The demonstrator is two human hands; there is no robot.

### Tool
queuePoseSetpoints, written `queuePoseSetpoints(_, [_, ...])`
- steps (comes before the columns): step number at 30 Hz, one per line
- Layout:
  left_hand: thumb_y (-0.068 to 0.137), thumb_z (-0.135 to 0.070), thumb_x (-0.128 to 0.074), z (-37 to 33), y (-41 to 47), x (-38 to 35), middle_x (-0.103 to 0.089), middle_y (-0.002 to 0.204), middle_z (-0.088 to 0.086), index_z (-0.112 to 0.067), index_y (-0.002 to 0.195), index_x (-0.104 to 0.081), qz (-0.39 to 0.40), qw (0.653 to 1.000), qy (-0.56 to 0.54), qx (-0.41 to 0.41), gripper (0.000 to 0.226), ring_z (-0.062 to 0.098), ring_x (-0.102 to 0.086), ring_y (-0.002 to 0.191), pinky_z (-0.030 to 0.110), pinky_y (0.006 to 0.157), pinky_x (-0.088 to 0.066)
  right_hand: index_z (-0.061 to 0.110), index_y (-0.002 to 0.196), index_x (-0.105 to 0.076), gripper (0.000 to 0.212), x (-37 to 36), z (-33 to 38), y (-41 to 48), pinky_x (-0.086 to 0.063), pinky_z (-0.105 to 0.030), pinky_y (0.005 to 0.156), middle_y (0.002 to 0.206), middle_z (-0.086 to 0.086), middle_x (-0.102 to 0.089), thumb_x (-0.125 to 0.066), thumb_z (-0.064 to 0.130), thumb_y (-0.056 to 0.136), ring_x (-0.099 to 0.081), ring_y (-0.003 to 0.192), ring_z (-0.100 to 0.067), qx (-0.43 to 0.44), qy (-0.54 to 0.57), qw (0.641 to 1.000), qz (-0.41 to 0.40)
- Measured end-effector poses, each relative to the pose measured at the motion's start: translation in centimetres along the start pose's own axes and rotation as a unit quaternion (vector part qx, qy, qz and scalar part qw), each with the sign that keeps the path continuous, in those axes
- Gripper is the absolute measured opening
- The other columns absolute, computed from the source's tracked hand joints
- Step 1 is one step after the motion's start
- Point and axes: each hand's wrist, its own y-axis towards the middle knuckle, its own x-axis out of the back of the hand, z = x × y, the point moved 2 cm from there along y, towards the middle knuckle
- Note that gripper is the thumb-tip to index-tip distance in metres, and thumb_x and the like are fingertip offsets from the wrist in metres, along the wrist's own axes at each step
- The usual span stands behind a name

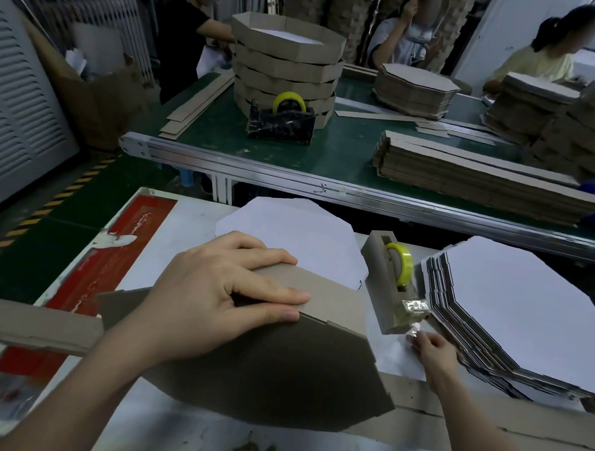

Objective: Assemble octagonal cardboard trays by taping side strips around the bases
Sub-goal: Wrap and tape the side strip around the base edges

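A brown octagonal cardboard base (pixel 283 371) stands tilted on the white table in front of me. My left hand (pixel 218 290) presses a brown side strip (pixel 39 326) against its top edge, fingers closed over both. My right hand (pixel 432 350) pinches the clear tape end (pixel 416 329) at the front of the grey tape dispenser (pixel 385 297), whose yellow roll (pixel 402 264) sits upright. A white-faced octagonal base (pixel 305 239) lies flat behind the tilted one.
A stack of white-faced octagonal bases (pixel 524 310) lies at my right. Across the green conveyor table (pixel 343 149) stand finished trays (pixel 286 64), a second tape dispenser (pixel 282 122) and strip piles (pixel 479 175). Other people work at the far side.
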Motion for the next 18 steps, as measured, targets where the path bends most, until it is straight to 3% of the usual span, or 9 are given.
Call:
queuePoseSetpoints(4, [0.078, -0.068, -0.051, 0.4, -0.1, 0.0, -0.06, 0.121, -0.031, -0.063, 0.1, -0.064, 0.0, 1.0, -0.002, -0.001, 0.025, 0.002, -0.051, 0.116, 0.037, 0.083, -0.051, -0.004, 0.09, -0.067, 0.016, -2.4, 3.6, -1.2, -0.051, -0.03, 0.062, 0.085, -0.018, -0.065, -0.059, 0.008, 0.097, -0.06, 0.071, -0.024, 0.002, -0.057, 0.996, 0.071])
queuePoseSetpoints(9, [0.077, -0.07, -0.051, 1.2, -0.9, 0.6, -0.058, 0.122, -0.033, -0.066, 0.099, -0.062, -0.006, 1.0, -0.006, 0.001, 0.025, -0.001, -0.049, 0.117, 0.034, 0.087, -0.049, -0.004, 0.1, -0.07, 0.013, -3.6, 7.1, -4.4, -0.05, -0.034, 0.063, 0.074, -0.016, -0.061, -0.063, 0.005, 0.093, -0.056, 0.066, -0.023, 0.013, -0.072, 0.992, 0.105])
queuePoseSetpoints(13, [0.077, -0.07, -0.047, 1.6, -1.8, 1.2, -0.051, 0.119, -0.041, -0.066, 0.097, -0.062, -0.019, 1.0, 0.0, -0.008, 0.025, -0.004, -0.047, 0.114, 0.027, 0.085, -0.046, 0.001, 0.112, -0.071, 0.022, -5.2, 11.2, -9.2, -0.044, -0.022, 0.045, 0.067, -0.006, -0.06, -0.066, 0.012, 0.093, -0.05, 0.052, -0.012, 0.076, -0.087, 0.986, 0.118])
queuePoseSetpoints(15, [0.078, -0.068, -0.047, 1.7, -2.4, 1.5, -0.051, 0.119, -0.04, -0.064, 0.099, -0.062, -0.027, 0.999, -0.007, -0.015, 0.026, -0.001, -0.048, 0.114, 0.03, 0.085, -0.048, 0.006, 0.127, -0.064, 0.036, -6.0, 13.6, -11.9, -0.042, -0.016, 0.043, 0.068, -0.002, -0.063, -0.068, 0.013, 0.092, -0.05, 0.054, -0.012, 0.113, -0.115, 0.977, 0.139])
queuePoseSetpoints(18, [0.078, -0.065, -0.05, 2.4, -3.2, 2.0, -0.058, 0.122, -0.029, -0.057, 0.102, -0.064, -0.05, 0.998, -0.034, -0.017, 0.029, 0.005, -0.051, 0.114, 0.037, 0.085, -0.05, 0.011, 0.149, -0.038, 0.067, -7.4, 17.1, -16.1, -0.042, -0.019, 0.045, 0.07, -0.002, -0.068, -0.071, 0.015, 0.09, -0.045, 0.051, -0.012, 0.146, -0.107, 0.965, 0.189])
